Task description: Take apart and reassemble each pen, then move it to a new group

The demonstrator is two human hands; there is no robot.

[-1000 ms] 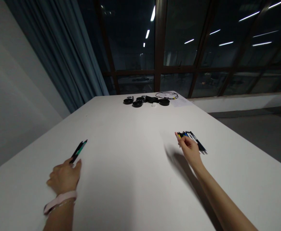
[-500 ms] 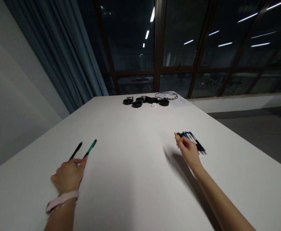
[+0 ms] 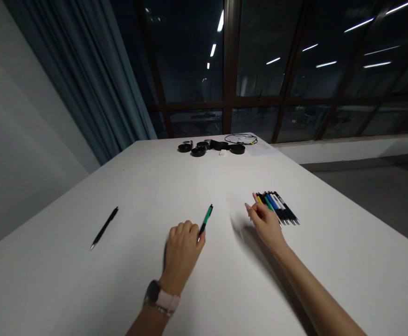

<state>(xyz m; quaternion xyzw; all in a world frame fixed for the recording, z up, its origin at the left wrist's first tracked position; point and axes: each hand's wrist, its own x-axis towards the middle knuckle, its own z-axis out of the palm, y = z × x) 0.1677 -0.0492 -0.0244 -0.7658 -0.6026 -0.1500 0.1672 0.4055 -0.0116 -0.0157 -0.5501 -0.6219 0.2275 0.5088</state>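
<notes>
My left hand (image 3: 184, 247) is closed on a green-and-black pen (image 3: 206, 219), gripped near its lower end, around the middle of the white table. The pen tilts with its top toward the right. To the right, my right hand (image 3: 265, 221) has its fingers apart, with no pen visible between them. Its fingertips are beside a row of pens (image 3: 283, 207) lying side by side: yellow, green, blue, white and black ones. Part of the row's left side is hidden behind this hand. A single black pen (image 3: 105, 227) lies apart on the left.
At the table's far end are several black round objects (image 3: 198, 151), a coiled black cable (image 3: 240, 139), a small white item (image 3: 222, 152) and a sheet of paper (image 3: 261, 149). A blue curtain (image 3: 113, 79) and dark windows stand beyond.
My left hand has carried the green-and-black pen rightward to the table's middle, away from the black pen. My right hand has shifted slightly left, its fingers spreading and uncovering more of the row.
</notes>
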